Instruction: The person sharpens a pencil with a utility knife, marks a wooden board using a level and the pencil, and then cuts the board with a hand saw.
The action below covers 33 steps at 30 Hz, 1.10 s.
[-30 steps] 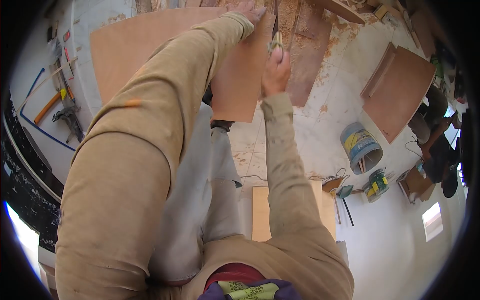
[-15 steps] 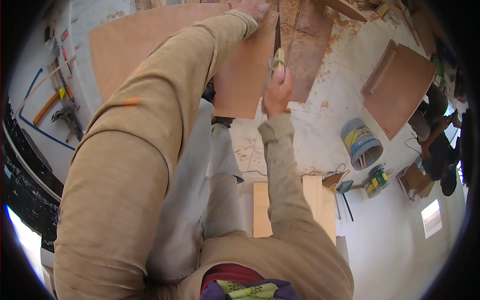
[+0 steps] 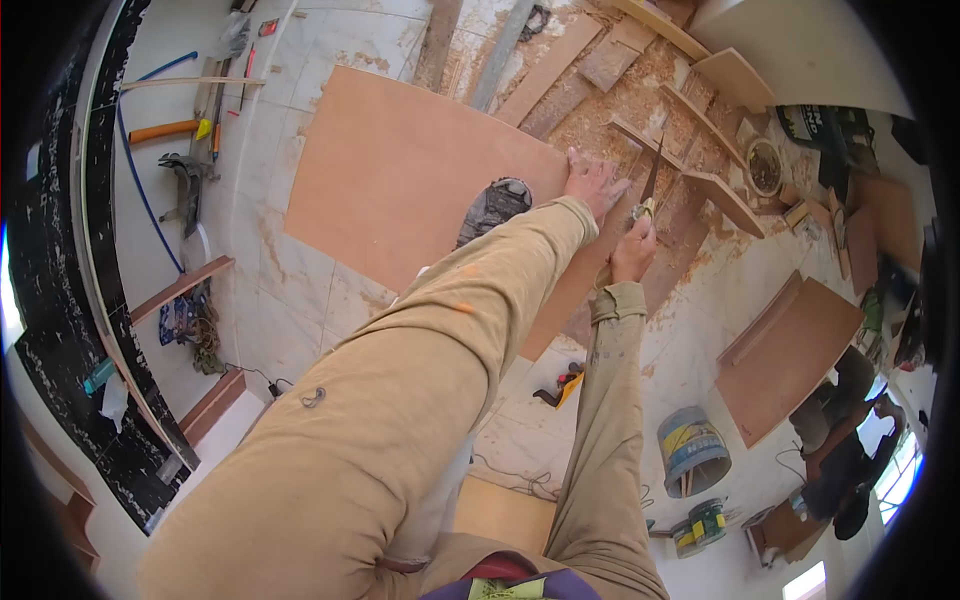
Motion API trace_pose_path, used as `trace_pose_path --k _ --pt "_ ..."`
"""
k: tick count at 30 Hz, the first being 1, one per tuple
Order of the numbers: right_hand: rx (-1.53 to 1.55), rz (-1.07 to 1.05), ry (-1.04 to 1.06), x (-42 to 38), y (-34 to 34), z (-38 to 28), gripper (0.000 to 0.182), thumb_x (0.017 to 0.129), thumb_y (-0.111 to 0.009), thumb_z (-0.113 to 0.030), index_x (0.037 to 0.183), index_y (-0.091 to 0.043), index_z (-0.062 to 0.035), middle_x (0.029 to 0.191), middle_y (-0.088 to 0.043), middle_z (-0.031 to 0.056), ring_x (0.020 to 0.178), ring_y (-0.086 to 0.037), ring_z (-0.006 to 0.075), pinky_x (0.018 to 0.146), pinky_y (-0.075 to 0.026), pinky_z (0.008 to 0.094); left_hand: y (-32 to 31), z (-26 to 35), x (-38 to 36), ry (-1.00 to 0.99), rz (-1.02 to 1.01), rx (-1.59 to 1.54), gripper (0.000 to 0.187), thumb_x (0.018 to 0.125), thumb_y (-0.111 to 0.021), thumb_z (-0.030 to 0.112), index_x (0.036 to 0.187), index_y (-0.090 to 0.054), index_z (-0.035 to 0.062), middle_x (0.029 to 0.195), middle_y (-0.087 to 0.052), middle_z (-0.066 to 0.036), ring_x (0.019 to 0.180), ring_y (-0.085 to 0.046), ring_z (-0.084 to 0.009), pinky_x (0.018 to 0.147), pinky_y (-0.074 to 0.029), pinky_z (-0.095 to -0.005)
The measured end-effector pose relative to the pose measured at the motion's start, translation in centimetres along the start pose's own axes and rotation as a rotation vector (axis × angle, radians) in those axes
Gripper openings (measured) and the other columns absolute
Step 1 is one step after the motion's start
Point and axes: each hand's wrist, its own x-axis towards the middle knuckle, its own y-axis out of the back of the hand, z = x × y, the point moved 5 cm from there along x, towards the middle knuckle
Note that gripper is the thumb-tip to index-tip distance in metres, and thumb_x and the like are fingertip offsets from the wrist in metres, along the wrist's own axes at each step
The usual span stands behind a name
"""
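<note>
My right hand point(image 3: 633, 252) is wrapped round the handle of a handsaw point(image 3: 653, 172). Its narrow, tapering blade points away from me, beside the edge of a large reddish-brown wood panel point(image 3: 410, 160). Flat near that edge lies my left hand point(image 3: 595, 184), fingers spread on the panel. A dark, dusty shoe point(image 3: 494, 208) rests on the panel left of my forearm. Another brown board point(image 3: 684, 243) lies under and beyond the saw hand.
Wood strips point(image 3: 555, 75) and shavings point(image 3: 610, 110) litter the floor ahead. A hammer point(image 3: 183, 190) lies at left. On the right are a blue-grey bucket point(image 3: 690, 450), a leaning board point(image 3: 790, 350) and another person point(image 3: 845, 450). A small plane point(image 3: 562, 386) lies near my right forearm.
The view has tilted and turned, bringing more of the floor ahead into sight. My right hand, with the handsaw, is now closer to my left hand, which stays on the panel.
</note>
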Motion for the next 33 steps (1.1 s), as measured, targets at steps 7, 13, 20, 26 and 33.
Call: trace_pose_path --k 7,13,20,26,33 --pt "-0.040 -0.047 -0.167 0.0 0.6 -1.1 0.052 0.106 -0.041 -0.036 0.112 -0.066 0.0087 0.100 -0.071 0.0283 0.086 -0.066 0.0425 0.083 -0.051 0.0493 -2.5 -3.3 -6.1 -0.116 0.306 -0.179 0.102 0.072 -0.084 0.044 0.157 -0.034 0.0170 0.165 -0.020 -0.019 0.155 -0.016 -0.0357 0.118 -0.016 -0.0725" --pt "-0.334 0.169 0.344 3.3 0.8 4.1 0.056 0.105 -0.038 -0.044 0.113 -0.068 0.0029 0.084 -0.068 0.0189 0.052 -0.063 0.0274 0.045 -0.051 0.0392 -4.9 -3.0 -4.9 -0.090 0.479 -0.092 0.071 0.085 -0.072 0.033 0.149 -0.047 0.0140 0.165 -0.022 -0.020 0.154 -0.022 -0.0370 0.119 -0.019 -0.0696" --pt "-0.228 -0.006 -0.212 4.2 1.4 4.3 0.060 0.107 -0.037 -0.046 0.127 -0.064 0.0038 0.098 -0.071 0.0216 0.073 -0.069 0.0311 0.057 -0.057 0.0391 -4.3 -3.4 -5.3 -0.180 0.339 -0.189 0.034 0.101 -0.048 0.028 0.122 -0.069 0.0124 0.156 -0.040 -0.022 0.147 -0.034 -0.0391 0.119 -0.026 -0.0627" --pt "-0.242 -0.068 -0.429 1.9 1.5 -0.1 0.062 0.107 -0.041 -0.046 0.130 -0.062 0.0084 0.118 -0.070 0.0261 0.101 -0.070 0.0349 0.085 -0.057 0.0414 -5.8 -2.1 -3.6 -0.107 0.262 -0.118 0.037 0.102 -0.043 0.031 0.132 -0.062 0.0194 0.162 -0.032 -0.018 0.152 -0.024 -0.0392 0.118 -0.019 -0.0709" --pt "-0.316 -0.052 -0.121 4.2 3.0 0.2 0.062 0.107 -0.041 -0.044 0.130 -0.061 0.0090 0.121 -0.068 0.0268 0.105 -0.069 0.0356 0.089 -0.055 0.0416 -5.5 -1.8 -4.2 -0.116 0.279 -0.038 0.041 0.103 -0.038 0.030 0.140 -0.052 0.0225 0.163 -0.030 -0.017 0.153 -0.020 -0.0392 0.114 -0.013 -0.0780"
